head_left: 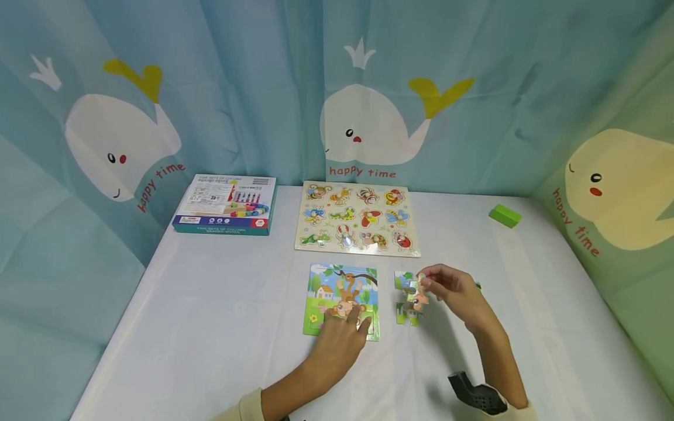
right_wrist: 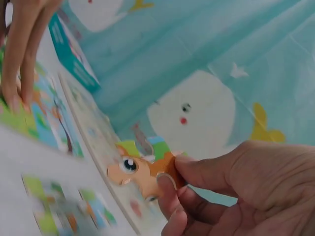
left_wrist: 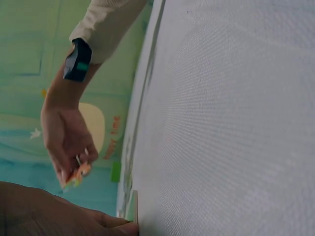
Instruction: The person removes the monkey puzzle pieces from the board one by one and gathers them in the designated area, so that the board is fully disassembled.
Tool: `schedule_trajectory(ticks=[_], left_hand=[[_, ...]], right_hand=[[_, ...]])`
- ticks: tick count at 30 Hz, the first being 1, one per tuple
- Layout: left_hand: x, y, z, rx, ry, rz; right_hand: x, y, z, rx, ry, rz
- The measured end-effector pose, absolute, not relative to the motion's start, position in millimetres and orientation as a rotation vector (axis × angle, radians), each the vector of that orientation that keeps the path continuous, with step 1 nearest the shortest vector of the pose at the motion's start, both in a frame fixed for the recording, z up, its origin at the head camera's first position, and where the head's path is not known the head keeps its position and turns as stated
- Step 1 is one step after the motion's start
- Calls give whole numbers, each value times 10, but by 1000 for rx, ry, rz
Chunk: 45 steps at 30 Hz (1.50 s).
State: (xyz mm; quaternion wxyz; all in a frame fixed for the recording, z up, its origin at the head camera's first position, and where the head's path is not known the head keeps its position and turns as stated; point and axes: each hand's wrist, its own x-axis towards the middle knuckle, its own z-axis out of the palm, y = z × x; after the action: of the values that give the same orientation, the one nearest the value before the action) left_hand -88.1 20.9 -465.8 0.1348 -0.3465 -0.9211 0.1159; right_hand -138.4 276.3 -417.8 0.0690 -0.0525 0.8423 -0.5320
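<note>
My left hand (head_left: 337, 348) rests its fingers on the lower part of a square monkey jigsaw puzzle (head_left: 323, 280), hiding some of it. In the right wrist view those fingers reach down fairly straight onto the picture. My right hand (head_left: 462, 295) pinches a jigsaw piece (right_wrist: 142, 172) between thumb and fingers, held up above the table. An orange animal face with one large eye is printed on this piece. Below it, right of the puzzle, lie other loose jigsaw pieces (right_wrist: 64, 209), blurred in the right wrist view.
Behind the puzzle lies a wooden insect peg board (head_left: 355, 219). A flat toy box (head_left: 226, 204) stands at the back left, and a green block (head_left: 505, 216) at the back right. A whale-print curtain (head_left: 253, 88) closes off the back and sides of the white table (head_left: 221, 304).
</note>
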Motion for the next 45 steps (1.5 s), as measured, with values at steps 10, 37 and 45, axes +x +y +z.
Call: schedule_trajectory(ticks=[10,37,45], left_hand=[[-876,204,-4674,-977,-2655,331],[-875,215,-4678,-989,-2658,317],[-869,216,-4678,-1000,-2668,310]], right_hand=[[-1199,3179,-4271,19,2614,-1483],[-1097,3097,-4558,364,2881,-1056],[-1084,3078,-4549,363,2928,-1001]])
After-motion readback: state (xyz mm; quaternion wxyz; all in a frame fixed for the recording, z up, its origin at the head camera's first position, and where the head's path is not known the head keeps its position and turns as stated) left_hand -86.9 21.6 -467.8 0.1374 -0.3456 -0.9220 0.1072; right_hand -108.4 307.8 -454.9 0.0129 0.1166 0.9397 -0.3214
